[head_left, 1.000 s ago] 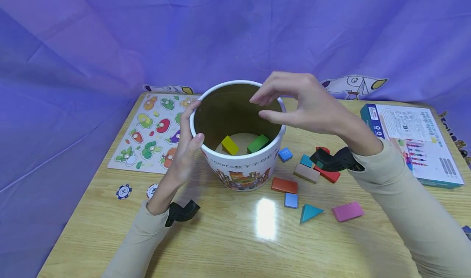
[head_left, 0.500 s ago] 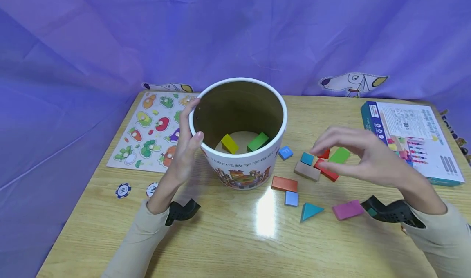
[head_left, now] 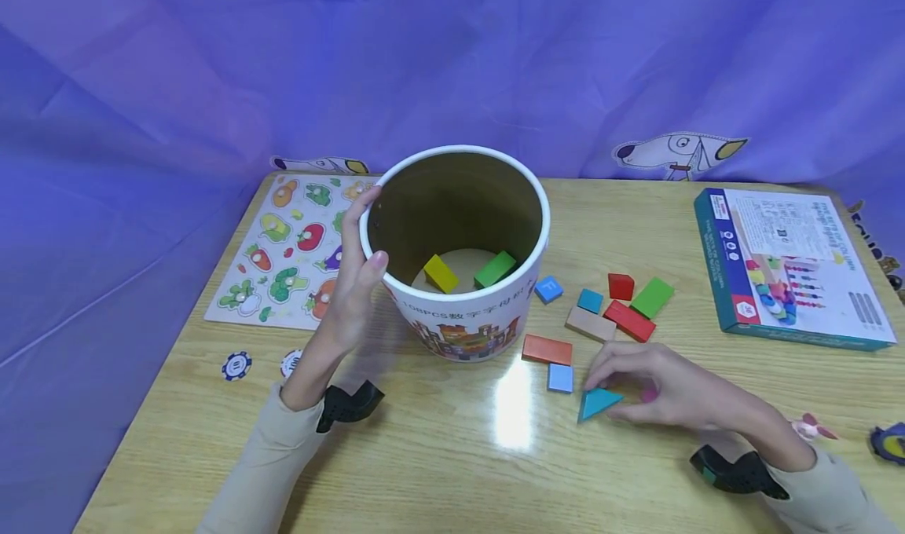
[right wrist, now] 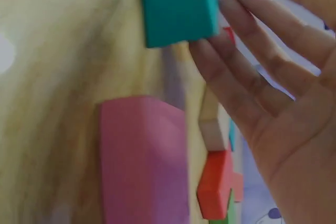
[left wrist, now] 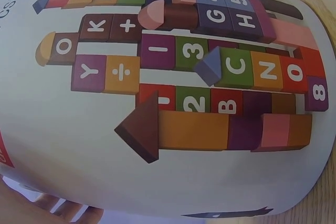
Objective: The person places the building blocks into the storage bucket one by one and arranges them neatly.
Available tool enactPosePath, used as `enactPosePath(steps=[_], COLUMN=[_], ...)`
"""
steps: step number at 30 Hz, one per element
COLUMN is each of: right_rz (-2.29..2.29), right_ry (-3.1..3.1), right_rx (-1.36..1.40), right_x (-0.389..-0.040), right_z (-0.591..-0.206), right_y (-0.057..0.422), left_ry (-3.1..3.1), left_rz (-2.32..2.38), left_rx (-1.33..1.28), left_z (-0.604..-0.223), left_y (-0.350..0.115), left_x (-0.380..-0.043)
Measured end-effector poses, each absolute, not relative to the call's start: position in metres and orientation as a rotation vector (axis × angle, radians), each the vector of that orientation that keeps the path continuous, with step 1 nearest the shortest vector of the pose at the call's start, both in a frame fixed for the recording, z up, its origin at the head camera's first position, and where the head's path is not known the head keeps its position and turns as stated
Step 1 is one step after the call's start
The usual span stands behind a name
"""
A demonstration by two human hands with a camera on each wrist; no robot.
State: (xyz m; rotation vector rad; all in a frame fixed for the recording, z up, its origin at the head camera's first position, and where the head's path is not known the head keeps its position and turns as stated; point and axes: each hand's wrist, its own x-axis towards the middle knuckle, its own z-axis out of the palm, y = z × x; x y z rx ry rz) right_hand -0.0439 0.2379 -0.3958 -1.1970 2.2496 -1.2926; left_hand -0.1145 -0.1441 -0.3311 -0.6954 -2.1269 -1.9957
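Bucket with a white rim and printed wall stands on the wood-grain table in the head view, my left hand against its side, thumb and fingers spread wide. Inside it I see a yellow block and a green block. My right hand is drawn in narrow, fingers and thumb pinching the teal triangular block near a blue square block; I cannot tell whether the teal one touches the table. From my left wrist, the bucket's picture of stacked letter and number blocks fills most of the view, some of my fingers showing at the lower left. From my right wrist, slightly blurred, my fingertips touch the teal triangular block, with a pink block near it.
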Motion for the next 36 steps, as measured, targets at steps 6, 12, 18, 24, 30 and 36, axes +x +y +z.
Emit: enactPosePath(steps=[6, 12, 18, 24, 30, 36], right_rz=[-1.151, -1.094, -1.142, -1.099, -1.17, -1.182], right_ry=[2.294, 2.306, 2.391, 2.649, 2.692, 2.64], right_rx=[-1.036, -0.987, -1.093, -1.319, -1.53, -1.612], right_x=[-0.041, -0.042, -0.05, -0.076, -0.11, -0.135], right_z=[-0.4, -0.398, -0.373, -0.308, -0.239, -0.206], right_y=[0.231, 0.231, 0.238, 0.244, 0.219, 0.166], left_ry=[-2.106, -2.11, -2.101, -2.116, -2.105, -2.097], left_rz=[-2.032, -2.028, -2.052, -2.041, -2.056, -2.06], left_rx=[-0.716, -0.717, -0.719, -0.701, -0.697, -0.71], left_z=[-0.331, -0.332, -0.332, -0.332, -0.333, -0.332], left_y=[-0.143, -0.142, -0.142, -0.143, -0.144, -0.145], left_x=[-0.114, -0.114, -0.115, -0.115, -0.115, -0.114])
